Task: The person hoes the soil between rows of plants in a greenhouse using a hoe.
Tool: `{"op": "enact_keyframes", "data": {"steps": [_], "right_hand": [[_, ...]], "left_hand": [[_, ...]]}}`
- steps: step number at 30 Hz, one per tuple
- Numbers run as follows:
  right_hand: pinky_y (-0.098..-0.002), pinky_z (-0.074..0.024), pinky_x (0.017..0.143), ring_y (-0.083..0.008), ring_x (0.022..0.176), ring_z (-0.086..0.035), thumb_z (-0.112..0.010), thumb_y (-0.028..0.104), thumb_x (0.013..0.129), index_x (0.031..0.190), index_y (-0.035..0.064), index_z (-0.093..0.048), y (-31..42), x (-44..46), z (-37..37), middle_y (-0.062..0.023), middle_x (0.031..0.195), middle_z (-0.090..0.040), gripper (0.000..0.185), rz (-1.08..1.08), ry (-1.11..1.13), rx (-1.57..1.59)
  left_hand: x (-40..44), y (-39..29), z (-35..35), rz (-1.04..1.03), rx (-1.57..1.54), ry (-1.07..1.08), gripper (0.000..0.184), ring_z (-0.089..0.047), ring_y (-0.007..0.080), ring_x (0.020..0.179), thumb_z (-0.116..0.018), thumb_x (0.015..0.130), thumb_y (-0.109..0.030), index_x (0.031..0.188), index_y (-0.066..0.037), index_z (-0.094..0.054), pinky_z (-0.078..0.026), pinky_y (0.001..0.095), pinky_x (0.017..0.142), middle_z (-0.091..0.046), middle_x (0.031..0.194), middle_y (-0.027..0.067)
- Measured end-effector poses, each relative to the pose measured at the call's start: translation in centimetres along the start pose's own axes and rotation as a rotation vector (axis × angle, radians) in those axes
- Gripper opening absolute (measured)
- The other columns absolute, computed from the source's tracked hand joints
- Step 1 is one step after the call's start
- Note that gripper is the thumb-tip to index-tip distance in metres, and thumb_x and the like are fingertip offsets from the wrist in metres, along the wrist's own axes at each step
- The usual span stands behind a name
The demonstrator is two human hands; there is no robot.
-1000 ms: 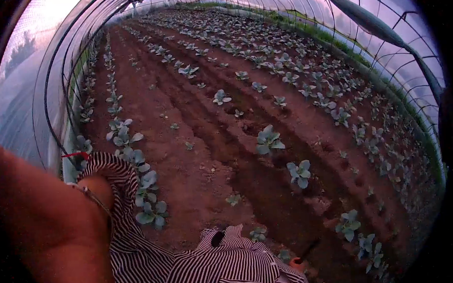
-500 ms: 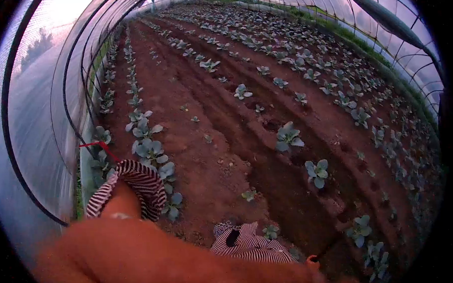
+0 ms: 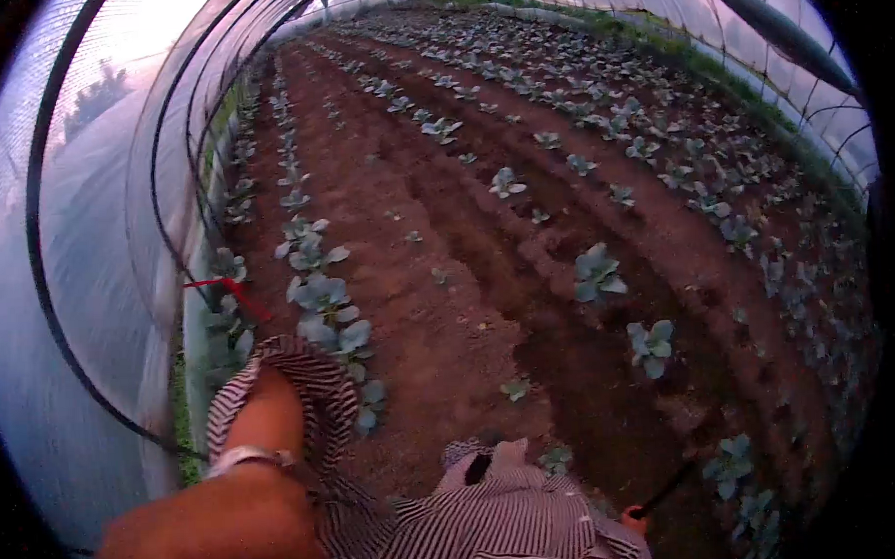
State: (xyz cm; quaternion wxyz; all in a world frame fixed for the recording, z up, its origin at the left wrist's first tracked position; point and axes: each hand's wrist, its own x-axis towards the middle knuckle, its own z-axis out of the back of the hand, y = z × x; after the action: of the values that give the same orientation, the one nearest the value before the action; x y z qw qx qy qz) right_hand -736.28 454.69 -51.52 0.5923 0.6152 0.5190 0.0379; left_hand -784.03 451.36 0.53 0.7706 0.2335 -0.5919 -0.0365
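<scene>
My left hand (image 3: 210, 529) is raised very close to the camera at the lower left. It is large and blurred, and its fingers cannot be made out. A light band (image 3: 245, 458) circles the wrist, and the forearm runs into a striped sleeve (image 3: 335, 392). At the lower right, my right hand (image 3: 633, 519) is small and partly hidden by the striped shirt (image 3: 476, 525). Its fingers are closed around a thin dark rod (image 3: 669, 487) that slants up over the soil. Leafy plants (image 3: 730, 465) grow just beyond the rod's visible end.
Rows of cabbage-like seedlings (image 3: 320, 294) line the brown soil (image 3: 440, 359) inside a plastic tunnel. Dark hoops (image 3: 35, 215) and plastic sheeting (image 3: 103, 292) curve along my left. A red string (image 3: 229, 285) hangs by a hoop. Darker, wet-looking furrows (image 3: 609, 392) run ahead.
My left hand has drawn back left from across the bottom of the view, uncovering the striped shirt. The scene has shifted slightly right. My right hand and the rod now show more clearly.
</scene>
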Motion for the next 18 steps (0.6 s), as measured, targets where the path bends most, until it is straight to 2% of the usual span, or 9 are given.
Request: {"op": "enact_keyframes", "data": {"steps": [5, 9, 12, 15, 16, 18], "right_hand": [[-0.0303, -0.0381, 0.069, -0.0175, 0.078, -0.047, -0.058, 0.014, 0.068, 0.101, 0.0037, -0.039, -0.3, 0.4, -2.5, -0.0061, 0.084, -0.048, 0.039, -0.030, 0.021, -0.025], [-0.0303, -0.0380, 0.070, -0.0175, 0.079, -0.047, -0.059, 0.014, 0.068, 0.102, 0.0037, -0.039, -0.4, 1.2, -5.4, -0.0062, 0.085, -0.048, 0.041, -0.052, 0.067, -0.057], [-0.0303, -0.0379, 0.071, -0.0175, 0.080, -0.047, -0.059, 0.014, 0.068, 0.103, 0.0037, -0.038, -0.3, 2.0, -7.8, -0.0063, 0.086, -0.048, 0.043, -0.075, 0.114, -0.093], [-0.0304, -0.0378, 0.072, -0.0176, 0.081, -0.047, -0.060, 0.013, 0.067, 0.105, 0.0037, -0.038, -0.3, 2.3, -9.9, -0.0064, 0.087, -0.048, 0.044, -0.091, 0.154, -0.130], [-0.0304, -0.0377, 0.072, -0.0176, 0.081, -0.047, -0.060, 0.013, 0.067, 0.105, 0.0037, -0.038, -0.4, 2.3, -10.4, -0.0064, 0.088, -0.048, 0.045, -0.092, 0.162, -0.139], [-0.0304, -0.0377, 0.073, -0.0176, 0.082, -0.047, -0.060, 0.013, 0.067, 0.106, 0.0037, -0.037, -0.5, 2.2, -11.6, -0.0065, 0.088, -0.048, 0.046, -0.095, 0.175, -0.150]], "left_hand": [[0.8, -0.1, -0.7, -0.232, -0.072, -0.132, 0.031, -0.044, 0.0087, 0.097, -0.042, 0.082, -0.036, 0.109, -0.020, -0.048, -0.034, 0.0276, 0.085, -0.048, 0.108, -0.0056], [0.6, 1.1, -1.9, -0.274, -0.084, -0.182, 0.031, -0.045, 0.0083, 0.100, -0.041, 0.083, -0.036, 0.110, -0.021, -0.048, -0.034, 0.0275, 0.087, -0.048, 0.111, -0.0061], [-2.9, 1.0, -3.4, 0.294, 0.158, -0.261, 0.023, -0.049, 0.0180, 0.056, -0.059, 0.068, -0.018, 0.085, -0.002, -0.054, -0.040, 0.0275, 0.049, -0.052, 0.067, 0.0072], [-9.8, 3.9, -5.1, 0.946, 0.028, 0.250, 0.027, -0.054, 0.0249, 0.067, -0.055, 0.074, -0.020, 0.095, -0.004, -0.055, -0.044, 0.0336, 0.058, -0.057, 0.082, 0.0112], [-12.2, 4.0, -6.8, 1.056, 0.022, 0.317, 0.025, -0.054, 0.0223, 0.067, -0.056, 0.073, -0.017, 0.094, -0.004, -0.052, -0.044, 0.0317, 0.057, -0.054, 0.077, 0.0100], [-19.6, 4.0, -9.8, 1.007, 0.078, 0.603, 0.023, -0.055, 0.0259, 0.065, -0.054, 0.071, -0.017, 0.091, -0.006, -0.053, -0.045, 0.0342, 0.055, -0.054, 0.075, 0.0120]]}}
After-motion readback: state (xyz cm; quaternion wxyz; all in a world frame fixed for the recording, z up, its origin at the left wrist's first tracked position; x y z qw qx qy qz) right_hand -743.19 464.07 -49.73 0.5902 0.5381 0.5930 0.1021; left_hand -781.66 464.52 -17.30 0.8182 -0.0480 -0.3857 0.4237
